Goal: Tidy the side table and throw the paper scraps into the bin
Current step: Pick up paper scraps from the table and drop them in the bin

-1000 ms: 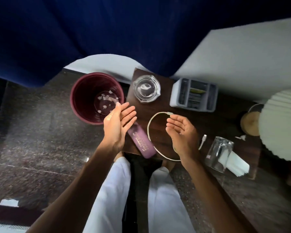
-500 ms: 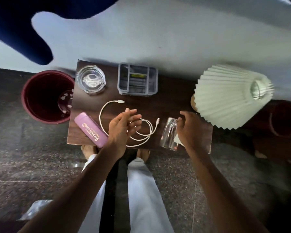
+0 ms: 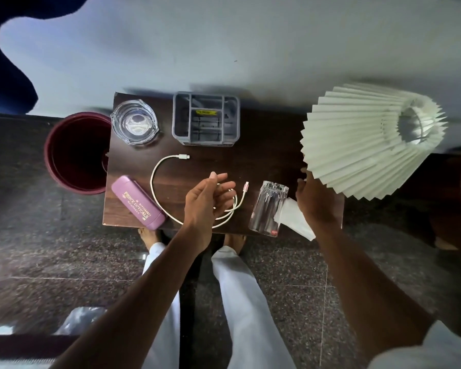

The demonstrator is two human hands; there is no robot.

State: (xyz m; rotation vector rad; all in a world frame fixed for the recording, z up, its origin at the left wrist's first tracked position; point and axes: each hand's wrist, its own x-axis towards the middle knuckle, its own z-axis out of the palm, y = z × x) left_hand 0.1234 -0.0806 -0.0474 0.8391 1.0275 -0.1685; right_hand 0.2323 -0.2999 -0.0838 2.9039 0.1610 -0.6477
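Note:
A dark wooden side table (image 3: 264,166) stands against the wall. A maroon bin (image 3: 75,153) sits on the floor at its left end. My left hand (image 3: 208,201) hovers open over a loose white cable (image 3: 160,182), holding nothing. My right hand (image 3: 314,201) reaches toward the lamp's base, fingers spread, its fingertips hidden under the shade. A white folded paper (image 3: 293,219) lies beside it, next to a clear glass (image 3: 269,209) on its side. A purple spectacle case (image 3: 139,206) lies at the front left.
A glass ashtray (image 3: 134,122) and a grey organiser (image 3: 205,118) stand at the table's back. The pleated white lamp shade (image 3: 367,142) overhangs the right end. My feet and white trousers are below the front edge. A clear plastic piece (image 3: 83,318) lies on the floor.
My view swung right from the bin to the whole table. My left hand left the bin for the cable. My right hand moved right, past the glass, toward the lamp.

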